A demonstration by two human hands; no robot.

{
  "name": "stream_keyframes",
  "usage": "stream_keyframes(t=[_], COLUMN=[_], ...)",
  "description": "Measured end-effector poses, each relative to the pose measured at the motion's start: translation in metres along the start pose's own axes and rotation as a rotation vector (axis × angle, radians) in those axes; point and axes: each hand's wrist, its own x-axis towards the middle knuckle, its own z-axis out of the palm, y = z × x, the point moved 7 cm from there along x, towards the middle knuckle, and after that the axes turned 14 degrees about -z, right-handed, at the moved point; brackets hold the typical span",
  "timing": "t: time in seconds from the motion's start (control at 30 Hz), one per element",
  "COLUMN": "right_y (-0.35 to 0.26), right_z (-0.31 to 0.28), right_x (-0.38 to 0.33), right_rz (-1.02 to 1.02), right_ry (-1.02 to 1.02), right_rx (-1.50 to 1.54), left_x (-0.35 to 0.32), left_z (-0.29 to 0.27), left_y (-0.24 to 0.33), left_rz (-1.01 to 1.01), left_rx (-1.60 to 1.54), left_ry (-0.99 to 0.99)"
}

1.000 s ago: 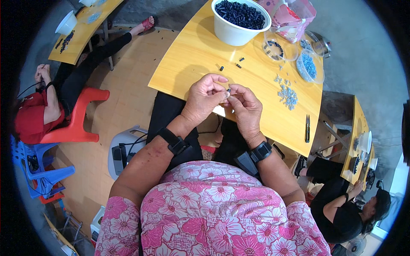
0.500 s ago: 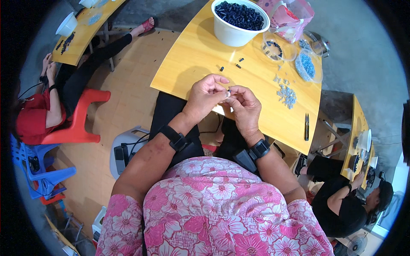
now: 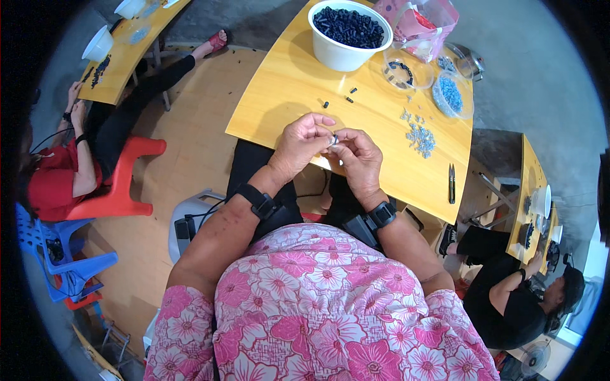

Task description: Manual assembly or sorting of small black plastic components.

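My left hand (image 3: 300, 147) and my right hand (image 3: 361, 160) meet at the near edge of the yellow table (image 3: 273, 95). Their thumbs and fingertips pinch together around a small dark piece (image 3: 334, 137), mostly covered by the fingers. A pale bit shows beneath the right thumb; its kind is unclear. Beyond my hands lie a short black cylinder (image 3: 326, 104) and two more like it. To their right spreads a pile of small clear-bluish pieces (image 3: 420, 141). Farther back stands a white tub (image 3: 343, 58) heaped with black cylindrical pieces.
Black thread snips (image 3: 452, 184) lie near the right edge. At the back right are a clear round dish (image 3: 389, 81) with black pieces, a tub of blue pieces (image 3: 450, 95) and a pink bag (image 3: 438, 38). People work at tables left and right; a red stool (image 3: 130, 197) stands left.
My hands stay together at the table edge, with small finger shifts, and the dark piece shows a little more. The table's things appear slightly shifted left and up as the view moves.
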Motion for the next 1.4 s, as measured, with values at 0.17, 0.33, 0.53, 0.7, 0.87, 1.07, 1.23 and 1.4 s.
stream_keyframes(t=[0.17,0.33,0.53,0.7,0.87,1.07,1.23,1.4], right_y=[-0.002,-0.004,-0.007,-0.027,-0.04,-0.038,-0.037,-0.042], right_z=[0.0,0.001,-0.003,-0.002,0.0,-0.004,-0.004,-0.007], right_x=[-0.001,0.001,0.003,0.01,0.013,0.014,0.013,0.023], right_rz=[0.052,0.077,0.063,-0.186,-0.384,-0.329,-0.382,-0.358], right_ry=[0.031,-0.014,-0.038,-0.158,-0.231,-0.158,-0.194,-0.248], right_rx=[0.139,0.139,0.017,-0.309,-0.474,-0.41,-0.492,-0.445], left_x=[0.001,0.0,0.003,0.003,0.005,0.003,0.003,0.006], left_z=[0.001,-0.001,-0.002,-0.002,-0.003,0.002,0.002,-0.005], left_y=[-0.004,-0.004,-0.005,-0.005,-0.008,-0.003,0.0,0.004], left_rz=[-0.019,-0.024,-0.003,-0.036,-0.066,-0.066,-0.157,-0.073], left_rx=[-0.084,-0.04,-0.05,-0.034,0.019,0.005,0.134,0.347], left_ry=[-0.022,-0.007,0.007,0.021,-0.002,0.041,0.043,0.132])
